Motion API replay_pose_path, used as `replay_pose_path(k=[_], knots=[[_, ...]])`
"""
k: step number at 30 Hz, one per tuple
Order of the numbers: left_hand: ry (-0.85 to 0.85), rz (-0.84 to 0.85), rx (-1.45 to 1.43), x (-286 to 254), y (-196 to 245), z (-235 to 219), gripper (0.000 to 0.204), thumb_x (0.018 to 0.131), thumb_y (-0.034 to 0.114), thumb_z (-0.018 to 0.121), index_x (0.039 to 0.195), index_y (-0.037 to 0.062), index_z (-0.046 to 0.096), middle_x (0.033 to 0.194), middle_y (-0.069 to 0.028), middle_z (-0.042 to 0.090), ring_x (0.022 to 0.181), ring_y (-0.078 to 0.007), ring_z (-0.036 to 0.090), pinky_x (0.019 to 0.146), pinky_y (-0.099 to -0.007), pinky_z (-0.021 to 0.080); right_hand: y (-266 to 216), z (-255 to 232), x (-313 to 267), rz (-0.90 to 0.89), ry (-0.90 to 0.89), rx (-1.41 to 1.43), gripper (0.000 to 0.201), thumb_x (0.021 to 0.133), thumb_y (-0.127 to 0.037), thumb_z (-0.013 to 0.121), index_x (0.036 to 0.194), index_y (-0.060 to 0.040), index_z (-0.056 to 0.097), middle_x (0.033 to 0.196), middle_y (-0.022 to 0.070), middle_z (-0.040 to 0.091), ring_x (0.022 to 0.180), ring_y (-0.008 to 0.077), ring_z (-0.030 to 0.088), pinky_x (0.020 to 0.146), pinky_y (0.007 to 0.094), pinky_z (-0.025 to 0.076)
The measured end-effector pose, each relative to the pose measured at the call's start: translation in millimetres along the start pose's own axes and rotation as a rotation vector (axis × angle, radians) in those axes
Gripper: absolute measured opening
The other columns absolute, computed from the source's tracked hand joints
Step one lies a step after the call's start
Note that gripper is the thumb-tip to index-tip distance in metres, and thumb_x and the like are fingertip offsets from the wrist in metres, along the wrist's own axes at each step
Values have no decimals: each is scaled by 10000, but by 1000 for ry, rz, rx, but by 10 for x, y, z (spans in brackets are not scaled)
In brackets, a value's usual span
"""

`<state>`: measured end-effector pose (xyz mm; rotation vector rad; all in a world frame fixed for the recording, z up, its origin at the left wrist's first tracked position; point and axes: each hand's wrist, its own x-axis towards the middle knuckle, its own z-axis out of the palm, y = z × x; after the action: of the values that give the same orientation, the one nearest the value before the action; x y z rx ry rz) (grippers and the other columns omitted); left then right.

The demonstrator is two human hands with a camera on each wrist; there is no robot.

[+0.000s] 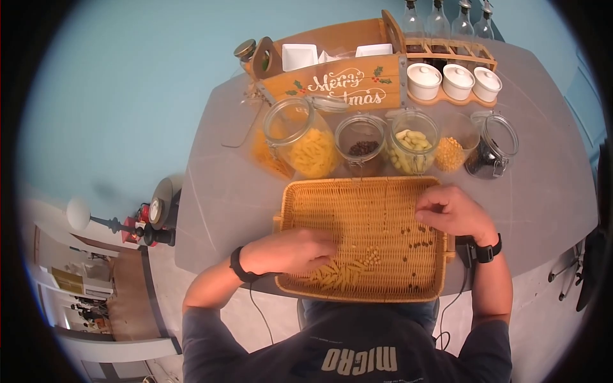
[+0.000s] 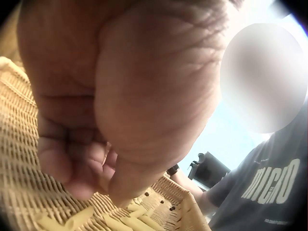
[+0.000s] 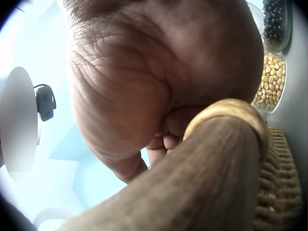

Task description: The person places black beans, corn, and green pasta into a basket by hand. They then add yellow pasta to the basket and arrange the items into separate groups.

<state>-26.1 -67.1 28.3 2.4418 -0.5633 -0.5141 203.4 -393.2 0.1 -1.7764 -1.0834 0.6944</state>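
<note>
A wicker basket (image 1: pixel 357 210) holds penne (image 1: pixel 338 274), a small group of pale kernels (image 1: pixel 372 256) and scattered dark beans (image 1: pixel 420 244). My left hand (image 1: pixel 284 252) is over the basket's left side, above the penne; its fingers curl inward in the left wrist view, with penne (image 2: pixel 139 224) below, and nothing shows between them. My right hand (image 1: pixel 453 214) hovers at the basket's upper right, thumb and fingers bent toward each other near the dark beans; whether it pinches something cannot be seen. In the right wrist view the basket handle (image 3: pixel 226 115) partly hides the right hand's fingers.
Behind the basket stand glass jars of penne (image 1: pixel 313 153), dark beans (image 1: pixel 364 148), pale pods (image 1: pixel 412 142), yellow kernels (image 1: pixel 450 153) and a black item (image 1: pixel 488 156). Farther back are a wooden crate (image 1: pixel 332 83), white lidded pots (image 1: pixel 458 82) and bottles (image 1: pixel 437 25).
</note>
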Motion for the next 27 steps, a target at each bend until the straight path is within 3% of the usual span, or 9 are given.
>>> replay_pose_path(k=[4,7,15,19,21,25,27], knots=[[13,143,93,3,23,13,129,987,121,767,1000,8,706,987,-139,639,943,-377,691,792,-500,569,-2,0,1,6,-2,15,96,979,-78,821,984,1,768,816,27,730,756,118,648,696,312,528],[-35,72,143,-8,52,105,129,967,104,768,964,-1,694,969,-147,621,939,-376,681,792,-498,562,15,-7,6,-19,-4,11,97,981,-79,819,986,4,767,817,30,731,755,122,651,697,315,530],[-33,97,161,25,67,118,166,888,111,764,913,-20,664,916,-168,605,868,-385,669,761,-499,558,-42,-7,2,-43,-1,-50,96,975,-84,822,982,0,776,836,41,757,768,149,693,706,327,544],[20,136,188,26,66,45,178,856,107,766,919,-21,659,899,-173,609,837,-386,667,747,-502,559,-8,24,25,-122,40,-50,144,975,-133,840,983,0,784,794,92,747,710,196,692,658,359,537],[71,128,208,17,98,-62,179,843,101,771,914,-11,651,892,-164,600,833,-384,664,746,-502,559,-36,9,25,-53,22,-42,147,974,-137,841,982,-1,784,802,95,753,718,203,702,660,363,540],[255,50,405,-72,226,-605,176,824,87,779,933,10,664,918,-147,619,825,-372,655,734,-492,558,-16,18,5,-86,26,-33,152,974,-138,844,986,-1,780,807,92,759,724,201,706,670,358,546],[506,-20,502,-124,313,-899,167,831,62,788,962,15,696,978,-139,666,818,-357,668,723,-456,568,-12,19,6,-87,23,-37,153,974,-137,844,989,0,779,808,89,761,725,198,705,676,356,550]])
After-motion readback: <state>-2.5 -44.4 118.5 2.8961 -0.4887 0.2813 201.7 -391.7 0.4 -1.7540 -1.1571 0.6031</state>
